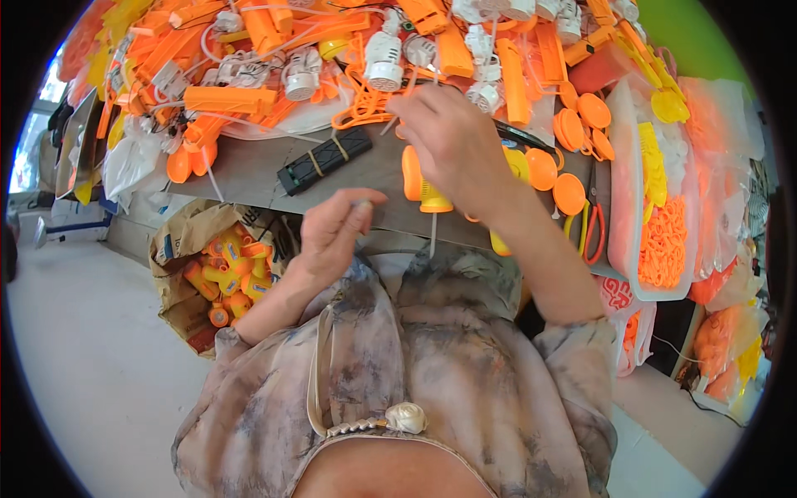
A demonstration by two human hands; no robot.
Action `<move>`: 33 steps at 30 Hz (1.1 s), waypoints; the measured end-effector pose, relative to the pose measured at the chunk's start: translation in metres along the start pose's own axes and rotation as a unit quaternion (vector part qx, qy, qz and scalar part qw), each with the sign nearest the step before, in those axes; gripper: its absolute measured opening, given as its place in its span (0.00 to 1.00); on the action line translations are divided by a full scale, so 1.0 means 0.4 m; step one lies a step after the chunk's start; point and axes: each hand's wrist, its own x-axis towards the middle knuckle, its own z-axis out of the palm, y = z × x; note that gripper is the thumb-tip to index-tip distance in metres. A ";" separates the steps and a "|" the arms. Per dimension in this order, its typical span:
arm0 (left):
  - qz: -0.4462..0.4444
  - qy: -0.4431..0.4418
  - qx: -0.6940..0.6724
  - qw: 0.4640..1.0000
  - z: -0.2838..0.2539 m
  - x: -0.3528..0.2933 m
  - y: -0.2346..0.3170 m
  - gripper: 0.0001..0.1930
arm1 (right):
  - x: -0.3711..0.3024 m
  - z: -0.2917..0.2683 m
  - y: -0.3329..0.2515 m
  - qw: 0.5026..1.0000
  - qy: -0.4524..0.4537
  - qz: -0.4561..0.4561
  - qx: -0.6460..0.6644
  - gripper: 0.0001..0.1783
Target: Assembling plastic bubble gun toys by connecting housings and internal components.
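My left hand (330, 230) hovers at the table's near edge, thumb and forefinger pressed together; whatever they pinch is too small to make out. Over the table, my right hand (444, 129) reaches to the near side of the parts pile, its fingers curled down beside some orange plastic clips (363, 106). What those fingertips hold, if anything, is hidden. Below the right wrist stands a yellow-and-orange plastic toy piece (430, 195) with a thin white stick under it. A black rectangular block (325, 162) with bands around it lies between the hands.
Orange casings and white motor-like units (384, 62) are heaped along the far side. Orange round caps (569, 193) and red-handled scissors (594, 226) lie at right, beside a bin (662, 286) of orange clips. A paper bag (178, 290) of yellow-orange pieces stands lower left.
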 end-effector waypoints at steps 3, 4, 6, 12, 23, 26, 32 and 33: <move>0.039 -0.041 0.026 0.998 0.021 0.005 0.006 0.08 | 0.076 0.034 0.038 0.994 -0.049 -0.079 -0.051 0.18; 0.068 -0.048 0.032 0.996 0.024 0.003 0.003 0.07 | 0.091 0.050 0.037 0.987 -0.065 -0.107 -0.100 0.18; 0.066 -0.046 0.039 0.996 0.021 0.001 0.004 0.06 | 0.112 0.084 0.044 0.974 -0.093 -0.148 -0.146 0.18; 0.029 -0.019 0.025 0.999 -0.001 0.003 0.002 0.06 | 0.110 0.072 0.069 0.978 -0.098 -0.153 -0.104 0.12; 0.057 0.076 -0.226 0.970 0.005 0.158 0.044 0.09 | -0.024 -0.099 0.061 0.870 -0.015 0.205 0.449 0.08; -0.041 -0.131 -0.377 0.916 -0.009 0.177 0.066 0.09 | -0.074 -0.128 0.037 0.920 -0.036 0.162 0.355 0.08; -0.048 -0.148 -0.366 0.917 0.032 0.184 0.110 0.10 | -0.138 -0.159 0.022 0.967 -0.026 0.122 0.221 0.08; -0.071 -0.150 -0.377 0.911 0.036 0.185 0.112 0.10 | -0.144 -0.162 0.020 0.977 -0.018 0.091 0.192 0.10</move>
